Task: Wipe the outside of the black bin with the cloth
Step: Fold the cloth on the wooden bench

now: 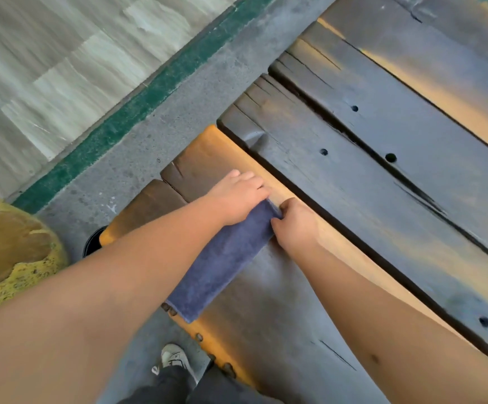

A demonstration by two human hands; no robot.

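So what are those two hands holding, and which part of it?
The folded blue cloth, at its far end: the left hand lies on top, the right hand pinches the corner.

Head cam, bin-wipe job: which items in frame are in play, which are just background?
In play:
- blue cloth, folded, lying on the wooden planks
- left hand on the cloth's far end
- right hand gripping its edge

Background:
- yellow bollard
- shoe
- green floor stripe

No black bin identifiable.
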